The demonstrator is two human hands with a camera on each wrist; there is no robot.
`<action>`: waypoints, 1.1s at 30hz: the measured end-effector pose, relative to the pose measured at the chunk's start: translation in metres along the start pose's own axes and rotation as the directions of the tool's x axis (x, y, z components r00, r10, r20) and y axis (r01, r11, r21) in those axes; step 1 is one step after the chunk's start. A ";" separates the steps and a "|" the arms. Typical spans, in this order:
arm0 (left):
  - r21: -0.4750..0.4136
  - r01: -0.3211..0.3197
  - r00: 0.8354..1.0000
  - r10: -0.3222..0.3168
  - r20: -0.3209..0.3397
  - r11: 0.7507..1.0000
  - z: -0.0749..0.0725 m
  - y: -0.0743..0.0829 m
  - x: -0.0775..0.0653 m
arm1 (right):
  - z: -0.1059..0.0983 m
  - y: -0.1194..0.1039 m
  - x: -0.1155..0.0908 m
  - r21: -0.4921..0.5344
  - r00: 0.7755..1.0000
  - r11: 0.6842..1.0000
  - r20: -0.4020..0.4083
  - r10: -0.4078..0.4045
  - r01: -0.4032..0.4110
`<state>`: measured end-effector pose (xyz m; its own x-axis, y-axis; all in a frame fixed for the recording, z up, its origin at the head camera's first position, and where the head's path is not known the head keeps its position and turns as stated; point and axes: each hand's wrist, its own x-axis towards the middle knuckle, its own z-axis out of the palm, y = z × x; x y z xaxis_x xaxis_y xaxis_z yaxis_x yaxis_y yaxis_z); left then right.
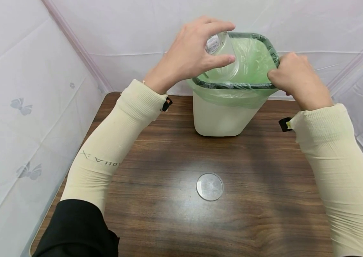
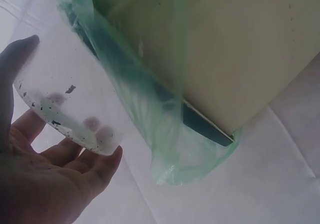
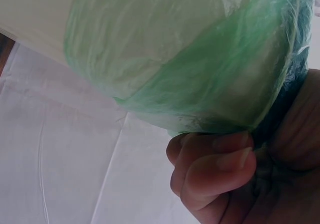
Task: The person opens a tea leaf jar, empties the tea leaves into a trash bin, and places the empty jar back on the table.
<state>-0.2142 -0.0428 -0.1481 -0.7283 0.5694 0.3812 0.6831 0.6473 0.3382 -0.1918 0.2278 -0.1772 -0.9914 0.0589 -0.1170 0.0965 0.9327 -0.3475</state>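
Observation:
My left hand (image 1: 197, 46) grips a clear plastic container (image 1: 221, 44), tipped with its mouth down into the trash bin (image 1: 216, 119). A white label shows on the container, and in the left wrist view dark flecks cling inside near the bottom of the clear container (image 2: 75, 108). Thumb and fingers wrap around its sides. The bin is off-white with a dark rim, lined by a green plastic bag (image 1: 253, 60) folded over the edge. My right hand (image 1: 297, 76) grips the bin's right rim with the bag under its curled fingers (image 3: 215, 174).
A round clear lid (image 1: 209, 186) lies on the brown wooden table (image 1: 156, 214) in front of the bin. Pale sheeting (image 1: 136, 28) hangs close behind the bin and along the left and right sides.

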 end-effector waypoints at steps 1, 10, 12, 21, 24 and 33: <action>-0.020 0.003 1.000 -0.003 0.001 1.000 0.000 0.000 0.000 | 0.000 0.000 0.000 0.000 1.000 1.000 -0.002 -0.001 0.001; 0.068 0.042 0.993 -0.034 -0.111 0.997 0.002 0.003 -0.001 | 0.000 -0.001 0.001 0.004 1.000 1.000 0.001 0.007 -0.007; 0.083 0.049 0.991 -0.038 -0.129 0.995 0.003 0.003 -0.002 | 0.000 -0.001 0.002 0.003 1.000 1.000 0.001 0.003 -0.003; 0.017 0.029 0.988 -0.026 -0.154 0.999 0.001 0.001 -0.003 | -0.001 0.000 0.001 -0.004 1.000 1.000 0.004 -0.001 0.001; -0.029 0.038 0.988 -0.042 -0.149 0.999 0.000 0.000 -0.005 | -0.001 0.000 0.001 -0.002 1.000 1.000 0.008 -0.003 0.003; -0.128 0.058 0.979 -0.082 -0.188 0.990 -0.004 -0.009 -0.016 | -0.001 0.001 0.003 0.007 1.000 1.000 0.015 0.001 -0.002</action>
<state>-0.2086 -0.0591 -0.1539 -0.7587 0.4090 0.5070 0.6407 0.6094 0.4671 -0.1952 0.2289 -0.1767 -0.9898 0.0551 -0.1312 0.0986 0.9301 -0.3539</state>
